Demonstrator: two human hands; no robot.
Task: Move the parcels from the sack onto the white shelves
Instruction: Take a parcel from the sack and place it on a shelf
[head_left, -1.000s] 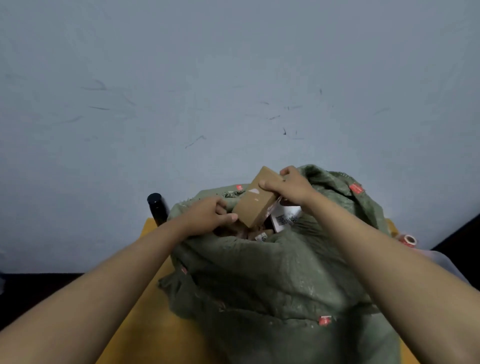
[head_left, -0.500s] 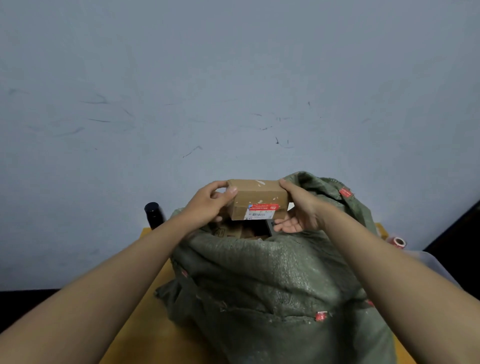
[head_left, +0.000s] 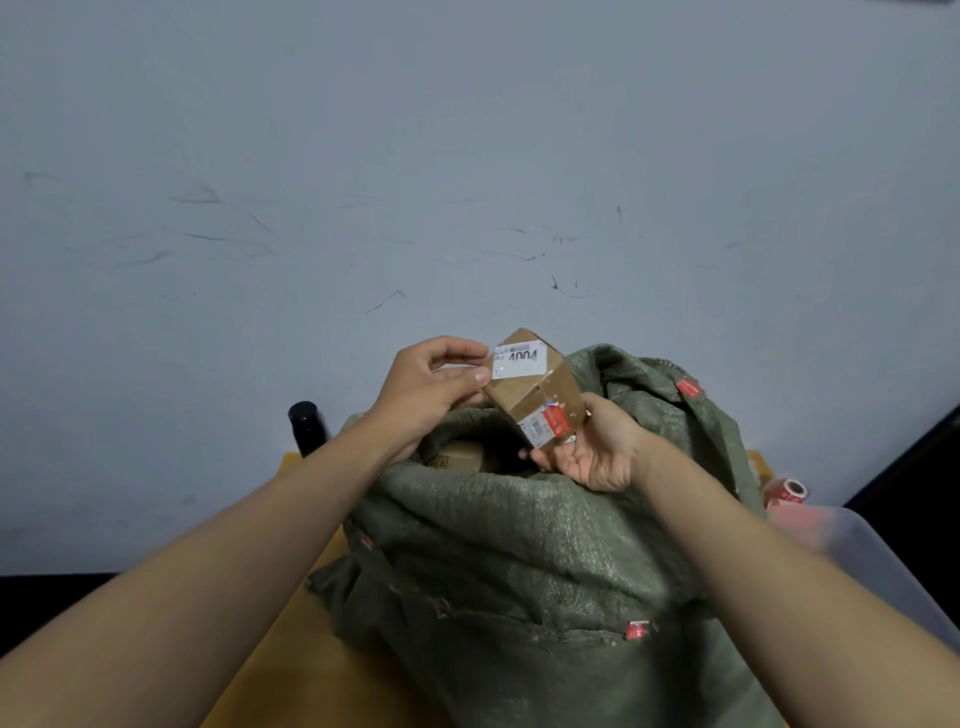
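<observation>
A small brown cardboard parcel (head_left: 535, 387) with a white label and a red-and-white sticker is held tilted above the mouth of the green woven sack (head_left: 519, 551). My left hand (head_left: 431, 387) pinches its upper left edge at the label. My right hand (head_left: 597, 452) cups it from below and to the right, with the fingers curled under it. Inside the sack's opening more brown parcels (head_left: 457, 457) show, mostly hidden by the sack's rim. No white shelves are in view.
The sack stands on a yellow table (head_left: 291, 670) against a grey-blue wall. A black bottle (head_left: 306, 428) stands behind the sack on the left. A red-and-white tape roll (head_left: 789, 491) and a translucent plastic bin (head_left: 883, 561) lie at the right.
The parcel has been lifted out of the sack and turned in both hands, so the white label now faces up. The left hand moved from the sack's rim onto the parcel.
</observation>
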